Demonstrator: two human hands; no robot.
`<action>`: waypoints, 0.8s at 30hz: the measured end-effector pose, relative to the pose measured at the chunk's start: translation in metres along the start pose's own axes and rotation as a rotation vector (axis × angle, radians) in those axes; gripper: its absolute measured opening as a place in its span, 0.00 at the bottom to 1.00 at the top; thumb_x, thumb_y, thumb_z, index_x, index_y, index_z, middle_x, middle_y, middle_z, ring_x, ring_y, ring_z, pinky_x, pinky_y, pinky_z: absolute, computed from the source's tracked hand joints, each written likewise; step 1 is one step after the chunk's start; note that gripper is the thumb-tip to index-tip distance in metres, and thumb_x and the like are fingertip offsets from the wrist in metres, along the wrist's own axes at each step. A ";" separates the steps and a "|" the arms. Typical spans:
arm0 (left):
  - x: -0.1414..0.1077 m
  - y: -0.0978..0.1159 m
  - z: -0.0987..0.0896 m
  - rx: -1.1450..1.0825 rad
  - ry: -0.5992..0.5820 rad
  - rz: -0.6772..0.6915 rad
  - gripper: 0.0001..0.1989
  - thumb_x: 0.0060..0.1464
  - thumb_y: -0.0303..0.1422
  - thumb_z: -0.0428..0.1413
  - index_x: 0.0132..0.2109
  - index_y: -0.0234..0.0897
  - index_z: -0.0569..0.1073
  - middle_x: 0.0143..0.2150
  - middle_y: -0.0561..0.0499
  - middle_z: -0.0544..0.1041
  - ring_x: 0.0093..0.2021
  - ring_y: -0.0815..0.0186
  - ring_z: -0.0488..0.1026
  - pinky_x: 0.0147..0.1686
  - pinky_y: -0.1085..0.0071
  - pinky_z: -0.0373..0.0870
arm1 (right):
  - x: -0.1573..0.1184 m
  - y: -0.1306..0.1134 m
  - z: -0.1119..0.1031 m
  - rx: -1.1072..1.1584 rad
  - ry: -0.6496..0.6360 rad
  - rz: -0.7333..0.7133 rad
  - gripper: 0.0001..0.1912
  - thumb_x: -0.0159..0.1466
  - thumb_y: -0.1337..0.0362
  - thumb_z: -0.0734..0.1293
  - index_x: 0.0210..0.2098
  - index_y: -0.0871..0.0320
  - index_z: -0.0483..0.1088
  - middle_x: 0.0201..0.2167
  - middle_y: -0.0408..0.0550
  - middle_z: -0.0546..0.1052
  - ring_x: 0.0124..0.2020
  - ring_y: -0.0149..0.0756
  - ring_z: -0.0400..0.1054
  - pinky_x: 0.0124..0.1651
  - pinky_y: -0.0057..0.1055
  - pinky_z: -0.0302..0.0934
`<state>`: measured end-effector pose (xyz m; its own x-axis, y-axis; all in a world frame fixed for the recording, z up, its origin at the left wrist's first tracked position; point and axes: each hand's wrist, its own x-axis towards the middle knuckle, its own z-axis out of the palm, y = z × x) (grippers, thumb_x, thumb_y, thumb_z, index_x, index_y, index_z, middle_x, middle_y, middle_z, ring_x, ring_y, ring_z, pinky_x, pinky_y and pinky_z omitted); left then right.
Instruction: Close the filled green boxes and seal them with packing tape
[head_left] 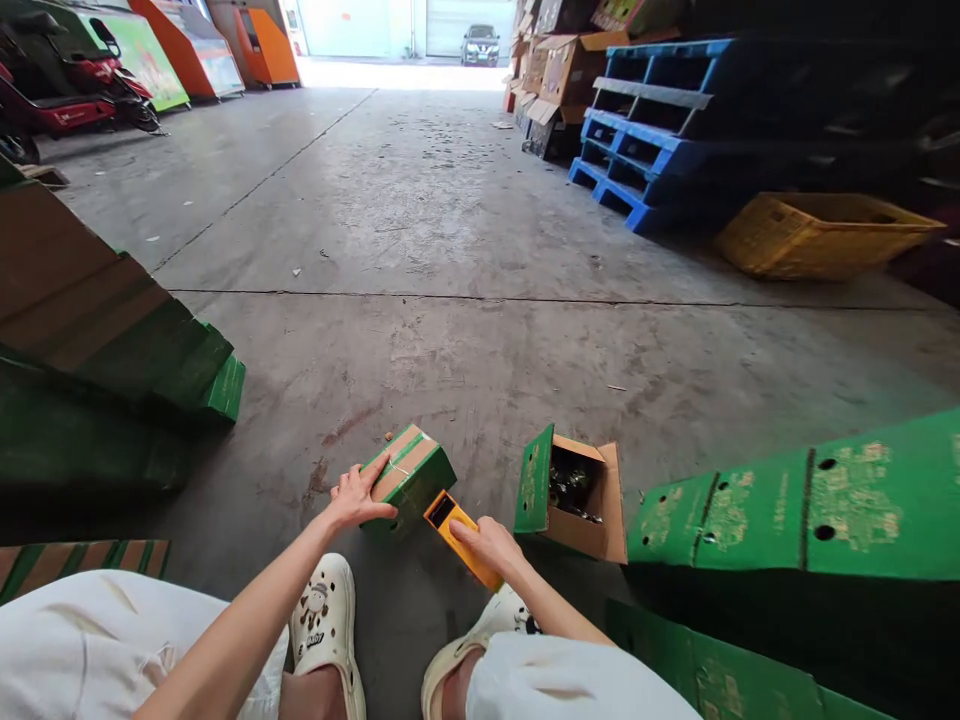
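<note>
A small closed green cardboard box (411,468) with brown stripes on top sits on the floor before my feet, a pale tie across it. My left hand (361,498) grips its left end, fingers spread over the top and thumb along the near side. In my right hand (491,546) is an orange-yellow handheld device (459,545) with a dark window at its front end; its exact kind is unclear. That front end is close to the box's near right side; whether they touch, I cannot tell. To the right, an open green box (533,488) holds dark, shiny contents.
Long rows of green boxes stand at left (225,388) and right (757,515). Farther right are a yellow crate (787,240), blue pallets (637,150) and stacked cartons (562,75). A red scooter (75,110) stands at far left. My shoes (326,610) flank the working spot.
</note>
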<state>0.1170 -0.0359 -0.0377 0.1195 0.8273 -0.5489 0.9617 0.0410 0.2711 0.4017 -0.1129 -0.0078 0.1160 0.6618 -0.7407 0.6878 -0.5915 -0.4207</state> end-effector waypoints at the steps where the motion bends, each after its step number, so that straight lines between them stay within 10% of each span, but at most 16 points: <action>1: 0.009 -0.006 -0.008 -0.013 -0.051 0.002 0.58 0.46 0.54 0.64 0.79 0.57 0.47 0.75 0.36 0.58 0.72 0.35 0.60 0.63 0.44 0.62 | 0.002 0.001 -0.001 -0.110 0.052 -0.024 0.26 0.71 0.41 0.63 0.43 0.60 0.74 0.46 0.65 0.84 0.51 0.58 0.80 0.47 0.42 0.71; 6: 0.045 -0.011 -0.028 -0.061 -0.106 -0.004 0.59 0.48 0.61 0.59 0.80 0.49 0.45 0.77 0.34 0.56 0.72 0.32 0.60 0.65 0.41 0.59 | 0.018 0.012 0.013 -0.378 0.229 -0.114 0.25 0.76 0.48 0.59 0.58 0.63 0.66 0.47 0.64 0.84 0.51 0.57 0.80 0.51 0.41 0.66; 15: 0.083 -0.028 -0.028 -0.565 -0.085 0.124 0.55 0.50 0.62 0.59 0.77 0.39 0.57 0.77 0.39 0.60 0.75 0.46 0.60 0.71 0.58 0.57 | 0.039 0.071 0.052 -0.613 0.396 -0.252 0.16 0.70 0.62 0.68 0.54 0.64 0.73 0.47 0.65 0.81 0.50 0.53 0.78 0.50 0.40 0.67; 19: 0.085 -0.033 -0.021 -0.687 -0.066 0.141 0.56 0.49 0.60 0.63 0.76 0.37 0.58 0.78 0.39 0.59 0.76 0.46 0.57 0.73 0.59 0.56 | 0.043 0.027 0.036 -0.637 0.417 -0.402 0.16 0.75 0.62 0.60 0.45 0.63 0.78 0.42 0.64 0.82 0.47 0.53 0.78 0.52 0.46 0.67; 24: 0.084 -0.034 -0.012 -0.597 -0.011 0.196 0.56 0.50 0.63 0.61 0.77 0.36 0.57 0.80 0.39 0.54 0.79 0.46 0.49 0.76 0.56 0.46 | 0.066 -0.048 0.046 -0.519 0.406 -1.016 0.39 0.74 0.49 0.65 0.76 0.60 0.53 0.76 0.61 0.58 0.77 0.51 0.51 0.76 0.51 0.47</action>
<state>0.0916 0.0387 -0.0836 0.2851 0.8453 -0.4518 0.6185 0.1978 0.7605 0.3429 -0.0620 -0.0604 -0.4913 0.8687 0.0626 0.7906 0.4750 -0.3864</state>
